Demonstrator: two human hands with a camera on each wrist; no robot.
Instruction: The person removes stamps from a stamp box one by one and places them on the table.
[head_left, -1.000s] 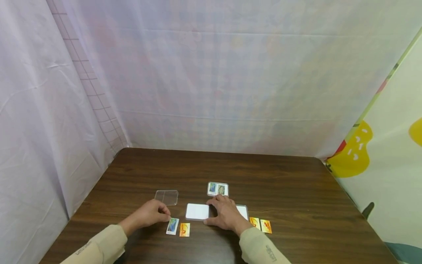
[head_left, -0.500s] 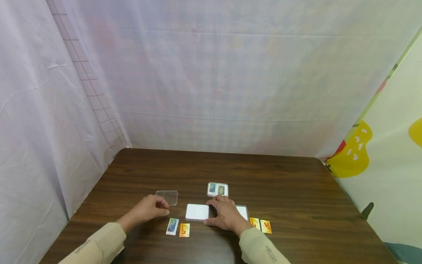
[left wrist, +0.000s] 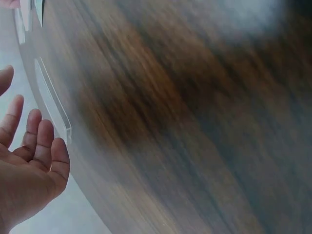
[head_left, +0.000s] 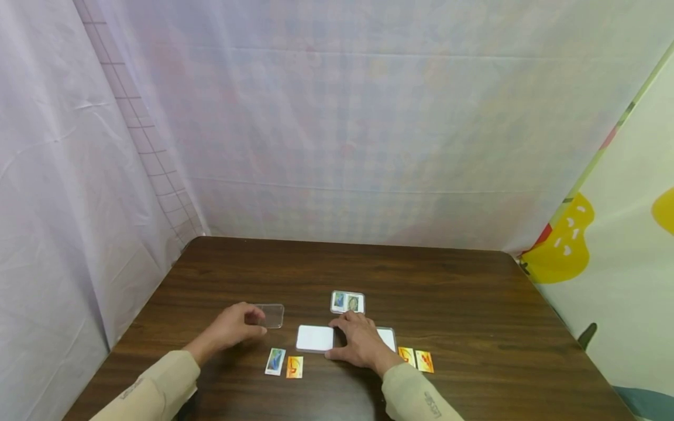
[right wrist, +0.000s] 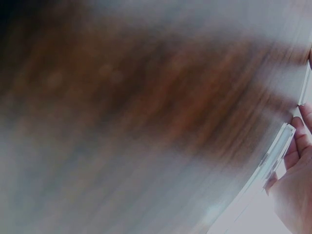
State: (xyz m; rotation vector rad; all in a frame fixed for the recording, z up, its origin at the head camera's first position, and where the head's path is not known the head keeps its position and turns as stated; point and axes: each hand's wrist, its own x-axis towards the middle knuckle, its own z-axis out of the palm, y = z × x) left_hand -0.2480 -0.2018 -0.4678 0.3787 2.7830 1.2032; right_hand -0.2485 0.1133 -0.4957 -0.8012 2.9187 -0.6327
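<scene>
My left hand (head_left: 237,324) is beside a flat clear plastic cover (head_left: 274,316) on the table, its fingers loosely bent around nothing. The left wrist view shows the cover's edge (left wrist: 52,100) just beyond the fingers. My right hand (head_left: 360,342) holds the right end of a flat clear case with a white insert (head_left: 315,338), thumb at the near corner and index finger at the far one. Another white-backed case (head_left: 387,337) is partly hidden under that hand. In front of the left hand lie a small blue-green stamp-like card (head_left: 275,361) and an orange one (head_left: 295,367).
Beyond the right hand lies a clear case holding two stamp-like cards (head_left: 339,300). Two more orange cards (head_left: 406,355) lie right of the right wrist. White curtains (head_left: 337,146) enclose the back and left of the brown wooden table (head_left: 453,280).
My left hand has left the blue-green card and moved away and to the left, over to the clear cover. My right hand has stayed at the white-backed case.
</scene>
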